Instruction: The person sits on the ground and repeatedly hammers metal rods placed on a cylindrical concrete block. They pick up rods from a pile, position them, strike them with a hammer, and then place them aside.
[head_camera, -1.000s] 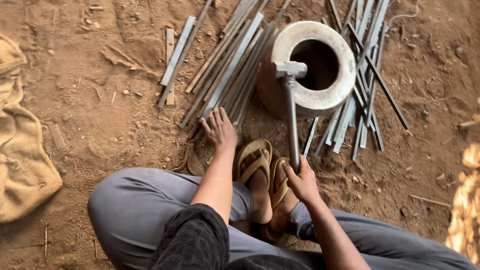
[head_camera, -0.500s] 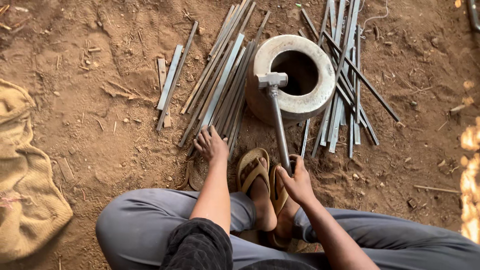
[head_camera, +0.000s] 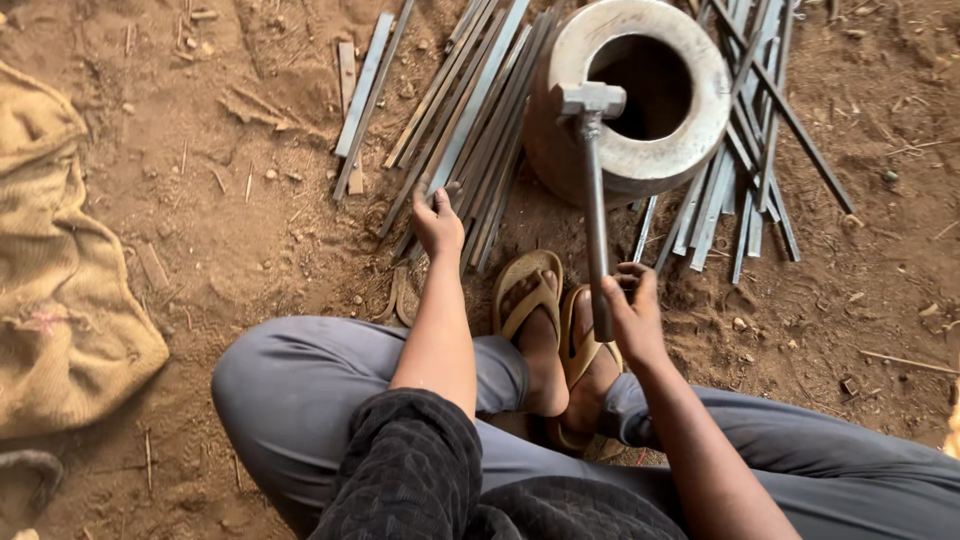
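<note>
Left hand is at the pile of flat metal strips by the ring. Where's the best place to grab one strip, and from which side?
Probably the near end, from above. The strips lie flat on the dirt, fanned toward the person, with their far ends packed beside the heavy metal ring. The left hand already rests on those near ends, where they spread apart enough to pinch one edge. The right hand holds the hammer.

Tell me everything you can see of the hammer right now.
The hammer has a small grey metal head and a long, thin metal handle. It points away from the person, its head over the near rim of the pale ring-shaped block. The right hand grips the handle's lower end; nothing else clearly touches it. Whether the head rests on the rim is unclear.
</note>
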